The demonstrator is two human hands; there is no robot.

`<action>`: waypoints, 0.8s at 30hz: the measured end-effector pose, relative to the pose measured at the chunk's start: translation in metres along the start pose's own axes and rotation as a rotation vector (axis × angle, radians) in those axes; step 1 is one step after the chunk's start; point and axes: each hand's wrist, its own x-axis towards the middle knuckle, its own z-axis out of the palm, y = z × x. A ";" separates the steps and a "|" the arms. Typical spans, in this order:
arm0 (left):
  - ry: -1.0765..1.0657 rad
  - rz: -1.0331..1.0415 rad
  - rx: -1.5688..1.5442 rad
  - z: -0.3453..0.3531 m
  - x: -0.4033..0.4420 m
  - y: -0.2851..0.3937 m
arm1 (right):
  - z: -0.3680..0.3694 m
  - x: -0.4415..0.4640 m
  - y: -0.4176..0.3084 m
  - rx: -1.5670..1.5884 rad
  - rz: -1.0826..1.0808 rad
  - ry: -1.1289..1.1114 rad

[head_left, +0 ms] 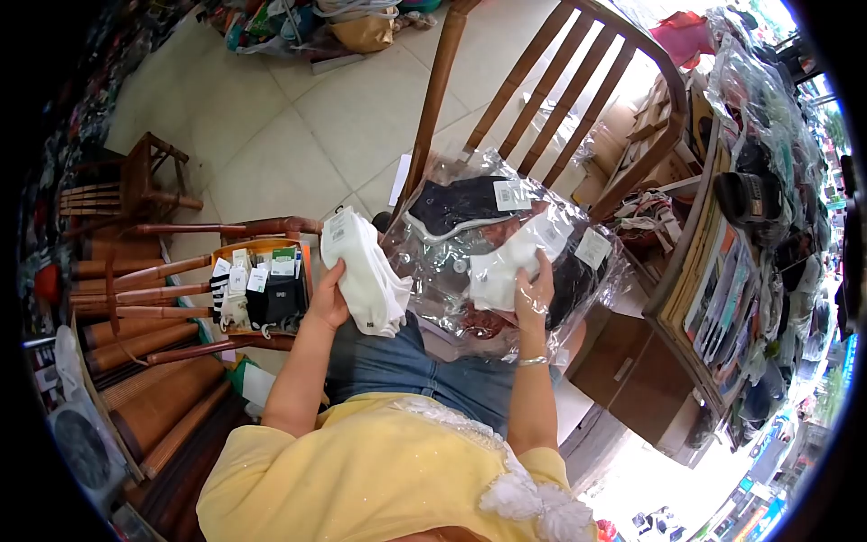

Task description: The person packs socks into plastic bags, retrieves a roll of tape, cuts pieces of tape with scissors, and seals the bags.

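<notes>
In the head view my left hand (pixel 330 303) is closed around the edge of a stack of white socks (pixel 363 280), with a paper label at its upper end. My right hand (pixel 535 291) grips another white pair of socks (pixel 495 278) above a clear plastic bag (pixel 442 285). Dark socks (pixel 456 206) with a white label lie on the bag's far part, and more dark socks show to the right of my right hand. The bag spreads over the seat of the wooden chair in front of me and near my lap.
A wooden chair back (pixel 551 86) rises ahead. To the left, a bamboo chair (pixel 226 226) holds a box of labelled socks (pixel 271 294). A small bamboo chair (pixel 140 185) stands farther left. On the right are a cardboard box (pixel 623 375) and a table edge (pixel 673 307) with plastic-wrapped goods.
</notes>
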 end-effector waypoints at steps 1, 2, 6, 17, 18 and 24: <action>0.001 0.000 -0.005 -0.002 0.000 -0.001 | -0.007 -0.004 0.004 -0.016 -0.006 -0.011; 0.000 -0.010 -0.008 -0.004 0.000 -0.001 | -0.016 -0.005 -0.002 -0.032 -0.013 -0.025; 0.015 -0.013 0.027 -0.003 -0.004 -0.002 | -0.028 -0.003 -0.021 -0.667 -0.220 0.207; 0.002 -0.019 -0.002 0.002 -0.008 -0.002 | 0.099 -0.012 -0.114 -0.224 -0.538 -0.126; -0.001 -0.022 -0.001 0.003 -0.011 -0.002 | 0.109 -0.004 -0.114 -0.219 -0.539 -0.124; 0.006 -0.012 -0.006 0.001 -0.007 0.001 | 0.096 0.012 -0.073 -0.309 -0.661 -0.256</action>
